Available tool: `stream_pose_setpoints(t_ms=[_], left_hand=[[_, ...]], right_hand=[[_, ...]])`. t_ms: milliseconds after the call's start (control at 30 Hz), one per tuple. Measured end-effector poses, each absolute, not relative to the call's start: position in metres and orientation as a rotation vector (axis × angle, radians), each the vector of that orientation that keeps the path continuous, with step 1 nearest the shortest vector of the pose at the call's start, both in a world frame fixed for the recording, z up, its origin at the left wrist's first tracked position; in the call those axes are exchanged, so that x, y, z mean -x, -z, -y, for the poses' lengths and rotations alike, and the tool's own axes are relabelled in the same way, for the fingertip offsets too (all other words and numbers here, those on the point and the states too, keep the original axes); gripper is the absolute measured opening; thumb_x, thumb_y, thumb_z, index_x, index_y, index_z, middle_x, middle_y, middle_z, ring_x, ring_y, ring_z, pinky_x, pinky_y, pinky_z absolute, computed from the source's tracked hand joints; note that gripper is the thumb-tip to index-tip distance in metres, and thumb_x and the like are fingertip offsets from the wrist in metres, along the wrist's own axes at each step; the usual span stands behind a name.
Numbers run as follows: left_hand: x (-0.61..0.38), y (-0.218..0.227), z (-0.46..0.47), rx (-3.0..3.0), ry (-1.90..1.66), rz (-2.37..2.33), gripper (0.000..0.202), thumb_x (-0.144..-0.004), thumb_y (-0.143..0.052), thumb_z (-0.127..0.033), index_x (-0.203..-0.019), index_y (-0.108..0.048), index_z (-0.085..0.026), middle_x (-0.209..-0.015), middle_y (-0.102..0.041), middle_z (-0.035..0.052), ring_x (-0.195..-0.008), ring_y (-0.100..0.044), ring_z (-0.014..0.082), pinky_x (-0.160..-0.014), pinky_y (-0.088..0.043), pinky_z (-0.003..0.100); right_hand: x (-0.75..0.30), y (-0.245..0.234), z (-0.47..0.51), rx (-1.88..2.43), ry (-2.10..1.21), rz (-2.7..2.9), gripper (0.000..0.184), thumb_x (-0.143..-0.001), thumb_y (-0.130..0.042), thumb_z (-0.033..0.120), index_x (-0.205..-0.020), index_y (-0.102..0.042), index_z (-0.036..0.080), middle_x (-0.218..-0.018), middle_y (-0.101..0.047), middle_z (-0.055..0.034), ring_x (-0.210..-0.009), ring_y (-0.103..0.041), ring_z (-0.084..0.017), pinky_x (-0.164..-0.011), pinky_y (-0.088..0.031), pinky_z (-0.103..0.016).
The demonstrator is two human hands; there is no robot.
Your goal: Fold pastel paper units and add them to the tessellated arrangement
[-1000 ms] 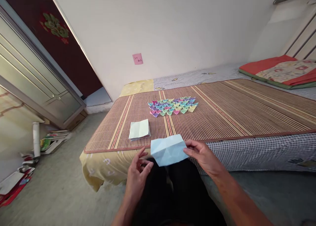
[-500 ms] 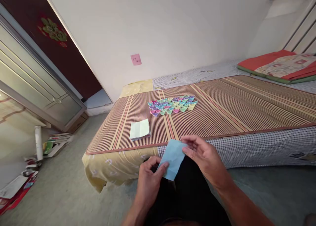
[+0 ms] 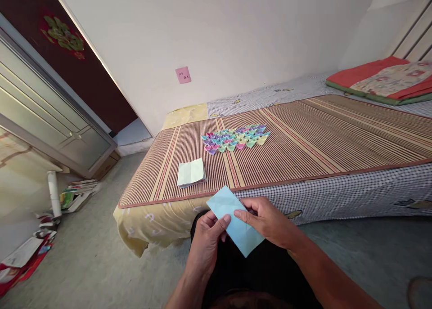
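A light blue sheet of paper (image 3: pixel 248 237) is held between both hands above my lap, tilted, with a faint crease across it. My left hand (image 3: pixel 207 235) pinches its left edge, thumb on top and fingers beneath. From the other side my right hand (image 3: pixel 270 219) grips the sheet, its thumb lying on the upper face and its fingers mostly hidden behind. Beyond the hands, a stack of pale square paper (image 3: pixel 191 172) rests near the front of the striped mat. Farther back stand rows of small folded paper boats (image 3: pixel 236 138) in several colours.
The striped mat (image 3: pixel 297 138) covers a bed with a checked sheet (image 3: pixel 337 201) and a yellow cloth (image 3: pixel 151 228) at its front. A folded red and floral quilt (image 3: pixel 388 80) lies at the right. A pink note (image 3: pixel 183 75) hangs on the wall. Books (image 3: pixel 79 192) sit on the floor at left.
The blue paper has been turned, so its long side now slants down to the right. My right hand has moved lower, from its upper corner onto its right side.
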State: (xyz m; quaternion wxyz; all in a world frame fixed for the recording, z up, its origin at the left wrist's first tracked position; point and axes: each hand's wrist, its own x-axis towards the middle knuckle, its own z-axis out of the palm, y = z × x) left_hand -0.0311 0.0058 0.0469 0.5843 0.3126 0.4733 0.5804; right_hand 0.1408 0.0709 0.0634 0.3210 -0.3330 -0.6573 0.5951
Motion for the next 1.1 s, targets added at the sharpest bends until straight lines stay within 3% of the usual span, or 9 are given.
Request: stream_pose_setpoints(t_ms=[100, 267, 433, 533, 667, 733, 800, 933, 1100], left_hand=[[0.034, -0.050, -0.008, -0.709, -1.429, -1.156, 0.034, -0.070, -0.090, -0.040, -0.071, -0.069, -0.013, -0.061, -0.055, -0.0021, -0.053, -0.038, 0.0071, -0.050, -0.029, 0.021], [0.034, -0.051, -0.010, -0.588, -1.605, -1.185, 0.035, -0.066, -0.092, -0.040, -0.074, -0.070, -0.013, -0.061, -0.057, -0.0036, -0.053, -0.042, 0.0068, -0.054, -0.037, 0.021], [0.030, -0.049, -0.007, -0.621, -1.516, -1.136, 0.033, -0.070, -0.090, -0.038, -0.073, -0.069, -0.013, -0.066, -0.061, -0.0001, -0.056, -0.047, 0.0091, -0.051, -0.039, 0.022], [0.030, -0.048, -0.007, -0.638, -1.523, -1.135, 0.033, -0.072, -0.089, -0.035, -0.067, -0.065, -0.013, -0.060, -0.056, -0.0020, -0.054, -0.043, 0.0079, -0.049, -0.036, 0.021], [0.034, -0.049, -0.008, -0.533, -1.560, -1.115, 0.031, -0.071, -0.090, -0.034, -0.073, -0.068, -0.012, -0.060, -0.055, -0.0040, -0.050, -0.041, 0.0057, -0.048, -0.036, 0.020], [0.034, -0.051, -0.009, -0.490, -1.546, -1.096, 0.032, -0.068, -0.092, -0.033, -0.081, -0.071, -0.012, -0.067, -0.060, -0.0024, -0.051, -0.043, 0.0059, -0.047, -0.036, 0.020], [0.033, -0.053, -0.008, -0.479, -1.521, -1.066, 0.034, -0.067, -0.093, -0.033, -0.085, -0.072, -0.012, -0.072, -0.064, -0.0006, -0.053, -0.046, 0.0064, -0.047, -0.037, 0.020], [0.027, -0.056, -0.004, -0.535, -1.515, -1.037, 0.031, -0.074, -0.087, -0.040, -0.084, -0.074, -0.013, -0.073, -0.067, 0.0029, -0.062, -0.057, 0.0117, -0.053, -0.044, 0.022], [0.026, -0.054, 0.001, -0.634, -1.578, -1.032, 0.028, -0.083, -0.080, -0.043, -0.089, -0.077, -0.016, -0.089, -0.075, 0.0070, -0.076, -0.064, 0.0172, -0.066, -0.050, 0.027]], right_hand=[[-0.149, -0.067, -0.077, 0.931, -1.460, 1.683, 0.036, -0.092, -0.067, 0.048, -0.072, -0.065, 0.017, -0.064, -0.059, 0.0014, -0.058, -0.053, -0.012, -0.052, -0.042, -0.024], [-0.149, -0.062, -0.075, 0.858, -1.573, 1.606, 0.037, -0.091, -0.071, 0.045, -0.117, -0.069, 0.019, -0.096, -0.077, -0.0069, -0.085, -0.073, -0.021, -0.074, -0.057, -0.032], [-0.134, -0.060, -0.065, 0.848, -1.540, 1.608, 0.021, -0.092, -0.069, 0.036, -0.102, -0.071, 0.019, -0.087, -0.077, -0.0045, -0.077, -0.072, -0.019, -0.066, -0.056, -0.028], [-0.134, -0.063, -0.063, 0.899, -1.399, 1.638, 0.027, -0.094, -0.064, 0.031, -0.119, -0.068, 0.020, -0.091, -0.076, -0.0051, -0.075, -0.072, -0.018, -0.065, -0.058, -0.029], [-0.146, -0.068, -0.060, 0.738, -1.189, 1.827, 0.058, -0.090, -0.057, 0.012, -0.145, -0.056, 0.030, -0.137, -0.065, -0.0079, -0.124, -0.064, -0.025, -0.103, -0.055, -0.041], [-0.149, -0.069, -0.058, 0.646, -1.121, 1.971, 0.064, -0.084, -0.056, 0.003, -0.140, -0.061, 0.034, -0.154, -0.051, -0.0047, -0.143, -0.049, -0.026, -0.117, -0.044, -0.046], [-0.147, -0.068, -0.056, 0.628, -1.051, 2.040, 0.056, -0.085, -0.057, 0.001, -0.129, -0.069, 0.034, -0.156, -0.046, -0.0029, -0.146, -0.045, -0.025, -0.119, -0.041, -0.045], [-0.136, -0.065, -0.053, 0.673, -0.956, 1.954, 0.015, -0.096, -0.062, 0.016, -0.095, -0.073, 0.026, -0.135, -0.061, -0.0070, -0.128, -0.059, -0.025, -0.106, -0.050, -0.039], [-0.126, -0.064, -0.051, 0.823, -0.879, 1.782, 0.017, -0.098, -0.059, 0.025, -0.081, -0.061, 0.023, -0.110, -0.070, -0.0077, -0.101, -0.068, -0.023, -0.087, -0.054, -0.034]])
